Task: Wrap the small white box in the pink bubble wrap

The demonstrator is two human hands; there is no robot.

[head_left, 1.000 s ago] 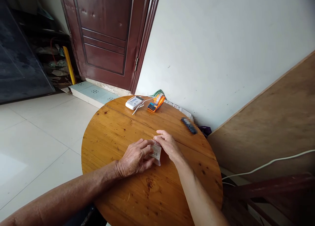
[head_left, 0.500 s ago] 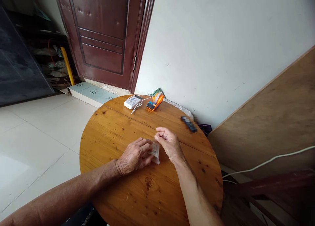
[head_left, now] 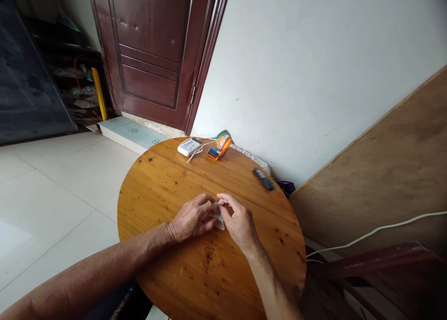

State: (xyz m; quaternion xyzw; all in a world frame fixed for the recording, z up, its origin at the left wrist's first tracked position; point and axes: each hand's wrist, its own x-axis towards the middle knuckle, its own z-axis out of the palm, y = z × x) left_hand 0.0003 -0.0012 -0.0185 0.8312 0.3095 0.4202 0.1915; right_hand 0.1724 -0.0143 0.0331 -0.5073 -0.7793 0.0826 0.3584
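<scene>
A small see-through plastic packet with a pale printed face is over the middle of the round wooden table. My left hand is closed around its left side, fingers curled over it and hiding much of it. From the right, my right hand meets the packet's upper edge, thumb and forefinger brought together there. What exactly lies between those fingertips is too small to make out.
Towards the table's far edge are a white boxy device with a white cord and an orange tape dispenser. A dark, blurred-out object lies at the far right. Wall and door stand behind.
My right hand has come down and closer to my left, now covering more of the packet. The view has shifted slightly. My left hand keeps its hold.
</scene>
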